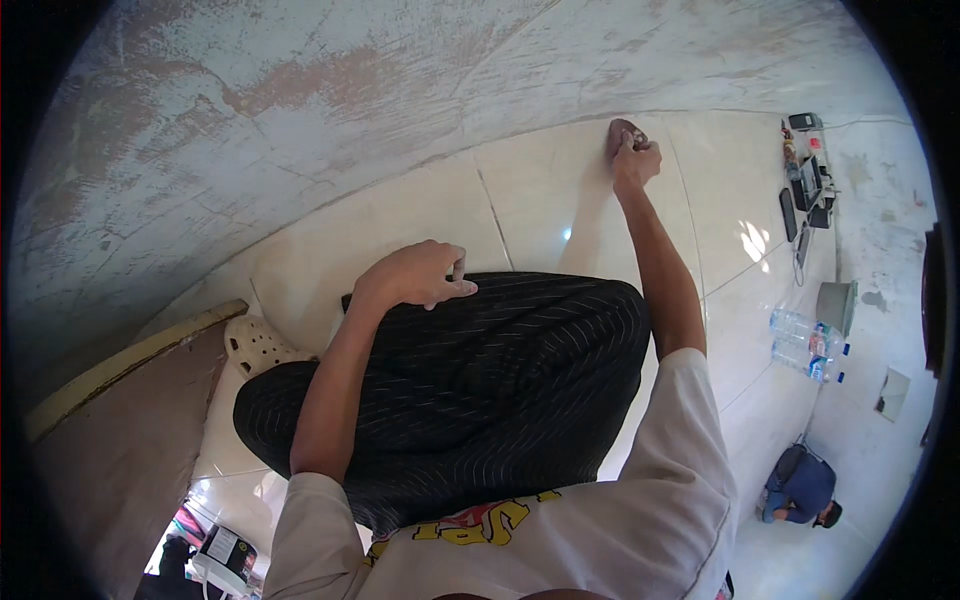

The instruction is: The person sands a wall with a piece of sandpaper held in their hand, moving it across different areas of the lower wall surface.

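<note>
At the foot of the wall, my right hand (pixel 640 166) is stretched far out and closed on a brown rounded object (pixel 617 136). The object is against the tiled floor, and its exact kind is too small to make out. My left hand (pixel 418 275) hovers over my dark striped garment (pixel 480 340), near its far edge. Its fingers are loosely bent and apart, with nothing between them. A pale clog with holes (pixel 258 345) shows beside my left knee.
A patchy plastered wall (pixel 330 90) runs along the far side. At left stands a door-like panel (pixel 130 420). To the right are plastic bottles (pixel 805 345), a grey bucket (pixel 838 305) and several small devices (pixel 808 185). A crouching person (pixel 800 485) is at lower right.
</note>
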`<control>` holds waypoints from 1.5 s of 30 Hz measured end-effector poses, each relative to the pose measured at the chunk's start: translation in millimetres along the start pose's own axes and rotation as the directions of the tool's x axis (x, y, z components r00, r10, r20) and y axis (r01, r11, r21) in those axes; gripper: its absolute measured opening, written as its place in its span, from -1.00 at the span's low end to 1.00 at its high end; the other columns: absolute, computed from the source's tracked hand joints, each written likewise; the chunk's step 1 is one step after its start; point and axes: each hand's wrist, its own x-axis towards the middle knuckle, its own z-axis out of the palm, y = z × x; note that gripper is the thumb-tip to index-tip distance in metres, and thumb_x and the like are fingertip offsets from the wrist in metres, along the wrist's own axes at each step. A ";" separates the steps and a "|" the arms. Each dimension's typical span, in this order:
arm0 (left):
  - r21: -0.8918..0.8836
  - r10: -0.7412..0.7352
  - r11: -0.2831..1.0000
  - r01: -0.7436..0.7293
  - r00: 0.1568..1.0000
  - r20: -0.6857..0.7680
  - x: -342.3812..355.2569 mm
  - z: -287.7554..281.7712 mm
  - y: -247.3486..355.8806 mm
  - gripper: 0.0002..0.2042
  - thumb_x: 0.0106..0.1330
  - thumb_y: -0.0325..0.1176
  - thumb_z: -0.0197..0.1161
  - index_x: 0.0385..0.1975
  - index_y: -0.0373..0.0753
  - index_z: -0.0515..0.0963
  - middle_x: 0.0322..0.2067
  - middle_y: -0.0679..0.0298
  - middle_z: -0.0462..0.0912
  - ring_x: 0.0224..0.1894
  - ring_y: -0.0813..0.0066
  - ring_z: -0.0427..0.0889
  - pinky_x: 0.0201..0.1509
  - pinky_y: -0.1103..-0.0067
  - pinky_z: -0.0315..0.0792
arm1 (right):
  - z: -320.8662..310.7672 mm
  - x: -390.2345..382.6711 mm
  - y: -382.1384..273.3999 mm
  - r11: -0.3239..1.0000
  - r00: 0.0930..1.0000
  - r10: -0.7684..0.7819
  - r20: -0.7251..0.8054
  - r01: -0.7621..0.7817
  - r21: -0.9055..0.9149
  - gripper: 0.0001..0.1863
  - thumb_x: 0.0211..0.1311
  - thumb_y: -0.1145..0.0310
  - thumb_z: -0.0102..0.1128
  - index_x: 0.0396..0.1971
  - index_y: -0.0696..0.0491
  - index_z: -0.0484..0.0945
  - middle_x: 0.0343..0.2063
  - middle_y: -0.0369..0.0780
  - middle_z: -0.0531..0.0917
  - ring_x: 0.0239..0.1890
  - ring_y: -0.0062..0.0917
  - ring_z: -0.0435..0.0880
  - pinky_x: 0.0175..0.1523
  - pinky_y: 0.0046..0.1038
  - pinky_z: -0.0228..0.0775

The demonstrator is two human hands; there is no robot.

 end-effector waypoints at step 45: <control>0.005 0.036 0.999 -0.036 0.996 -0.083 -4.1 0.3 -10.8 -0.60 0.30 0.05 0.19 -0.37 -0.25 0.52 -0.73 0.23 0.57 -0.50 0.28 0.63 -0.27 0.33 0.44 | -117.9 -64.5 -95.0 0.995 0.908 -0.059 0.415 0.020 0.096 -0.67 0.19 0.22 0.34 -0.52 0.16 0.48 -0.59 -0.19 0.57 -0.50 -0.61 0.50 -0.40 -0.47 0.36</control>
